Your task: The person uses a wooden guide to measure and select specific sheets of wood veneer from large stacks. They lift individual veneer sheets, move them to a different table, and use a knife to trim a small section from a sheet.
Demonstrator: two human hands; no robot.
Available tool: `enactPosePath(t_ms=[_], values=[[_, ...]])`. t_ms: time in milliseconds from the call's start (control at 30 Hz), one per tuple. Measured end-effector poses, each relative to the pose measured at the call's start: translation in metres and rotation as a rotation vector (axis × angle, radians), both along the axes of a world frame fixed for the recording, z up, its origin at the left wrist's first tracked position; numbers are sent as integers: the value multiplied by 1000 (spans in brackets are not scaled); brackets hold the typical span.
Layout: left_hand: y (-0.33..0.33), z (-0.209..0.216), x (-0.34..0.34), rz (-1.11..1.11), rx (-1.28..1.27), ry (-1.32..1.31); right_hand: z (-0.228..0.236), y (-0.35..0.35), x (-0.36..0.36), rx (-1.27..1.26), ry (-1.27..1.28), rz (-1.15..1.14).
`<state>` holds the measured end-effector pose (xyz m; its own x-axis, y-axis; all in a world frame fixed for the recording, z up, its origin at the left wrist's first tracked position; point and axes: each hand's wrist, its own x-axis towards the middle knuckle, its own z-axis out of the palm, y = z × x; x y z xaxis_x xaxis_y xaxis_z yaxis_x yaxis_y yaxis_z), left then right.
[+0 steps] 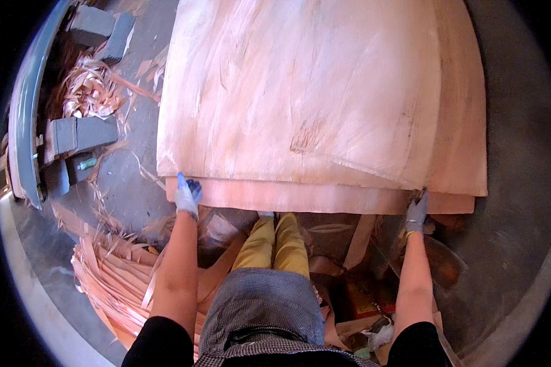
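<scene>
A stack of large, thin, pale pink wood veneer sheets (275,98) lies in front of me, its layers out of line at the near and right edges. My left hand (188,196), in a white glove with blue fingers, is closed at the near left corner, one finger stretched up along the sheet and the others curled at its edge. Near the right end of the front edge, my right hand (417,211), in a grey glove, grips the top sheet's corner. Its fingertips are partly hidden. A lower veneer sheet (300,197) sticks out toward me between the hands.
A heap of long veneer strips (113,278) lies at the lower left. Grey blocks (82,134), curled shavings (92,85) and a long blue-green machine part or rail (27,116) stand at the left. Scraps and a dark, round-edged object (444,263) lie below the stack on the right.
</scene>
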<state>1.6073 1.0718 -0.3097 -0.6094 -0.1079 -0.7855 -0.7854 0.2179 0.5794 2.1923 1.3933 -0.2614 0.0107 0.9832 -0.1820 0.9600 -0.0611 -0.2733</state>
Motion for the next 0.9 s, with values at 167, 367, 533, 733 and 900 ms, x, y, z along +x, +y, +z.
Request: enactPosePath(t_ms=[167,367,533,733,900], values=[[21,49,86,-683,-102,166,13,-98,57,-503,-13,-31],[115,101,155,-1650,-122,871,20,-198,48,-1094,-180,114],[142,75,167,-2059,-309,1067,46,-109,-51,-747,204,218],[140,64,170,-2225,-497,954,34,-41,-78,-187,781,-510],[154,65,182,-2341,-755,821,40,-13,13,-60,755,-496]])
